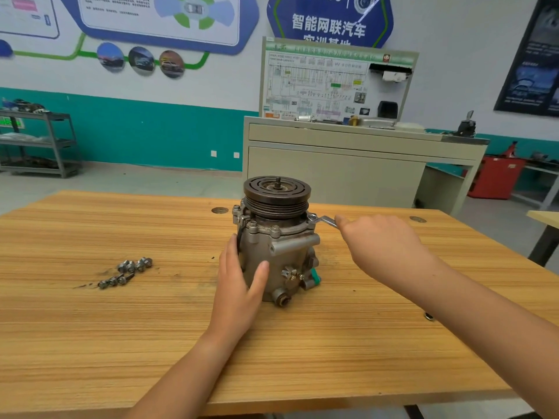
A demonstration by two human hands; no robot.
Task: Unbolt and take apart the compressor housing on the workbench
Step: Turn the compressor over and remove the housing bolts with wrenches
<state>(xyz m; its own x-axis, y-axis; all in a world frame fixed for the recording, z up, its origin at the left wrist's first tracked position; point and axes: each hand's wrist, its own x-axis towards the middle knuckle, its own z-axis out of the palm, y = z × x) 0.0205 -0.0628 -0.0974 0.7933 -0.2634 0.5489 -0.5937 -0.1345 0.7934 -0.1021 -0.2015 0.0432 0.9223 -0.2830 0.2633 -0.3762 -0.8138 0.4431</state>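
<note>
Closest to the camera are my two forearms, coming in from the bottom of the frame over the workbench (302, 358).

My left hand (239, 276) is spread wide, fingers laid fairly straight up the left side of the compressor housing (281, 258) and thumb across its front. It's bracing the thing, not really clamping it. The housing stands upright in the middle of the frame, with the pulley (276, 192) on top.

My right hand (384, 249), centre right, is curled around the handle of a wrench (325, 220). The wrench head sits on a flange bolt (312, 218) just under the pulley on the right side. I can't tell from here how well it's seated.

A pile of loose bolts (127, 272) lies left of centre on the bench, well apart from the housing. So I'd guess a good few are out already, and a couple more heads show on the near flange.

How I'd do this step well:
- Check the wrench is square and fully down on the head before leaning on it, or it'll round off.
- Push the left hand against the direction I'm pulling, because a tall housing like this wants to spin or tip.
- Use short, steady pulls with no jerking, and keep my knuckles away from the pulley edge.
- Drop each bolt in the same pile.
</note>
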